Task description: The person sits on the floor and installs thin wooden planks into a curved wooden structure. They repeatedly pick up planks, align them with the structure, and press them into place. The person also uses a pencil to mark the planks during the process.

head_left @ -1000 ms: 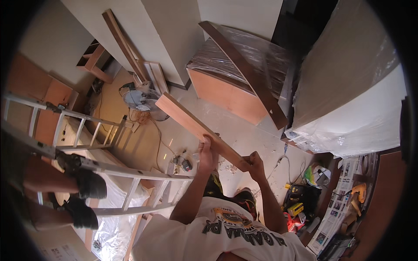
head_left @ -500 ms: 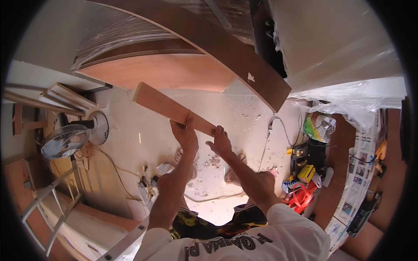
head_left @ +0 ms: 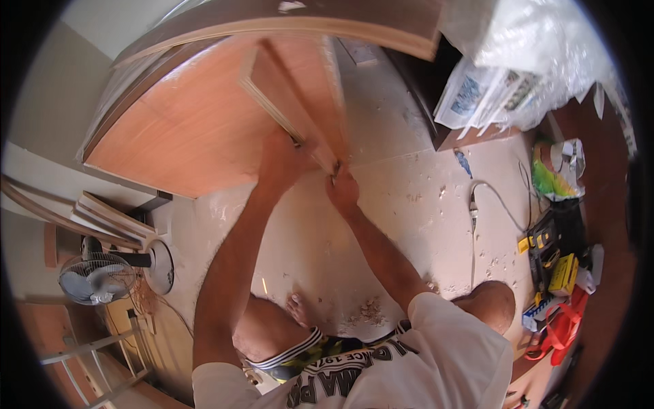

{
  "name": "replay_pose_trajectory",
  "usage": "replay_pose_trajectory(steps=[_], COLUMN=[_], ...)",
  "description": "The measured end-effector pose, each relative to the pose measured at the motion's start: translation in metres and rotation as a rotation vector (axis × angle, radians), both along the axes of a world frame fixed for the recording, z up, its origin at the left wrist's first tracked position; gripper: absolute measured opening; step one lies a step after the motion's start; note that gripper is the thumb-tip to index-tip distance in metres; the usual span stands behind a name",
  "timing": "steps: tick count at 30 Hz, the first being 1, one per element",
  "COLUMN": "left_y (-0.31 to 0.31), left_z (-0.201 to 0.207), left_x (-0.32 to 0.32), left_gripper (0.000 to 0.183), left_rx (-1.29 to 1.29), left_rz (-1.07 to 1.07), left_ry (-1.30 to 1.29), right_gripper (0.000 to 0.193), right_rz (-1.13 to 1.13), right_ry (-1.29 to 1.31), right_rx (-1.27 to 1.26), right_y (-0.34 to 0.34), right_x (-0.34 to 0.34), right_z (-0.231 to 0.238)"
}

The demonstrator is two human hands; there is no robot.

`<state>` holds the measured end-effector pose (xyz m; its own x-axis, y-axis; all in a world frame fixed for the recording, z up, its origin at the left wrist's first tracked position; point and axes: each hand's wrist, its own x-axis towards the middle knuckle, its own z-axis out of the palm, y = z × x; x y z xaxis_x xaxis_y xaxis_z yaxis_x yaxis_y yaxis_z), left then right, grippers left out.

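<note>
A narrow wooden board point(head_left: 283, 102) with a pale layered edge is gripped in both my hands. My left hand point(head_left: 281, 162) closes round its left edge, fingers partly blurred. At the near end, my right hand point(head_left: 343, 189) pinches the board. The board slants away from me, its far end in front of a big reddish-brown wood panel point(head_left: 177, 123). Whether the two touch, I cannot tell. Over the far end runs a dark brown plank point(head_left: 327, 19) with a lighter edge.
A standing fan point(head_left: 99, 276) and a metal ladder point(head_left: 95, 354) are on the left. Tools with a yellow box point(head_left: 564, 275), a red bag point(head_left: 562, 330) and a cable connector point(head_left: 473, 204) lie on the right. Wood shavings point(head_left: 368, 311) litter the floor. Plastic sheeting point(head_left: 545, 61) hangs at far right.
The board has moved forward with both hands, from above bare floor to in front of the large panel, and tilted more steeply. My view has shifted forward, and my knees are now bent.
</note>
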<state>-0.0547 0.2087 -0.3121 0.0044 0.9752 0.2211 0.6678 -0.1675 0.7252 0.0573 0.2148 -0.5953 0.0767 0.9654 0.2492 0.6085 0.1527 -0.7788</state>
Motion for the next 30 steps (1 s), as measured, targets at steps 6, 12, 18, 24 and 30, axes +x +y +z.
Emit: replay_pose_trajectory(steps=[6,12,18,24,30], left_y=[0.014,0.028,0.03,0.025,0.037], left_z=[-0.005,-0.037,-0.032,-0.001,0.001], left_x=[0.028,0.023,0.028,0.041,0.036], left_gripper=[0.042,0.043,0.05,0.048,0.05], left_rx=[0.025,0.058,0.09,0.304,0.398], left_rz=[-0.011,-0.099,-0.068,-0.051,-0.162], left_ry=[0.036,0.144,0.152,-0.002,0.028], right_gripper=[0.06,0.045,0.04,0.033,0.032], right_rz=[-0.164,-0.196,-0.247,-0.309,-0.284], right_ry=[-0.013,0.026,0.114,0.178,0.233], right_rx=[-0.08,-0.184,-0.077,0.011,0.071], right_y=[0.009,0.018,0.022,0.016,0.016], right_x=[-0.005,0.016,0.0,-0.014,-0.004], right_z=[-0.019,-0.046,-0.056,0.007,0.012])
